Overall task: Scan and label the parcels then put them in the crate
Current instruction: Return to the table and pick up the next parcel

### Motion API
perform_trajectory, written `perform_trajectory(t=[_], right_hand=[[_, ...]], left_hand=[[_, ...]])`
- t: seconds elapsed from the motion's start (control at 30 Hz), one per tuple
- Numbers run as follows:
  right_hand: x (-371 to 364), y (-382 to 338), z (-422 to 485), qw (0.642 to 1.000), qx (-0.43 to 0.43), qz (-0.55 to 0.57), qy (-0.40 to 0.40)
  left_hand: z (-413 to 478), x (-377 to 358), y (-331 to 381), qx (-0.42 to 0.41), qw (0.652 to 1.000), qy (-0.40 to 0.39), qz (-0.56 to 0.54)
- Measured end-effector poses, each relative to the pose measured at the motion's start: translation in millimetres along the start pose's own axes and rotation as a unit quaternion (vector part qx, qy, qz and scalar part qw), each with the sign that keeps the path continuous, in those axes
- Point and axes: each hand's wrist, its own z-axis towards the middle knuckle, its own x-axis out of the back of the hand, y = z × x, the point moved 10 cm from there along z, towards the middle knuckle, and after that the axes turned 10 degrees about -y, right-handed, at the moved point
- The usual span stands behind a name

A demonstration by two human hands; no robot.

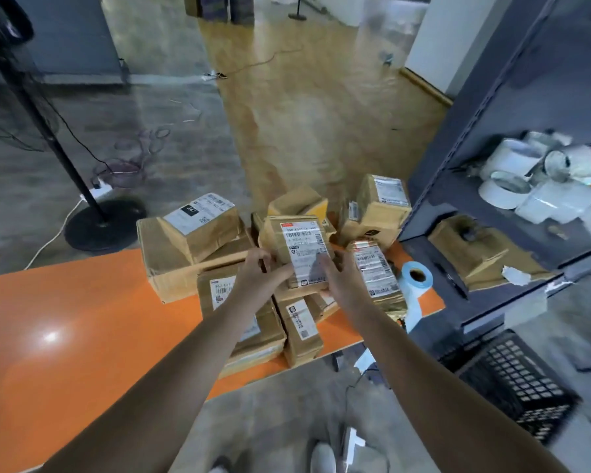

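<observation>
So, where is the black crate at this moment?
In the head view, the black crate sits on the floor at lower right, by the grey shelf unit and right of the orange table.

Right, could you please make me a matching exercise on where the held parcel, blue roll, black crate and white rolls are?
Things: 1 held parcel; 2 blue roll; 3 black crate; 4 white rolls.
Places: A on the shelf; B between left hand and right hand; C on the floor; D on the orange table.
Pairs: 1-B; 2-D; 3-C; 4-A.
</observation>
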Motion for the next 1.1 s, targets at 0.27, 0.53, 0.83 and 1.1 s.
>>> perform_trajectory(t=[0.27,0.53,0.83,1.1], right_hand=[[71.7,20.6,10.4,1.000,0.008,-0.009,0.000],[155.6,48.3,26.0,0.995,0.018,-0.090,0.026],[179.9,112.7,65.1,0.987,-0.084,-0.132,-0.021],[157.9,140.5,94.0,0.969,-0.109,-0.196,-0.103]], left_hand=[[39.9,-74.2,-1.3,0.057,0.988,-0.047,-0.133],[74.3,-112.9,-3.2,0.060,0.990,-0.019,-0.125],[86.4,-127.2,-9.1,0.035,0.992,0.020,-0.119],[90.3,-125.2,-27.7,0.046,0.987,0.048,-0.144]])
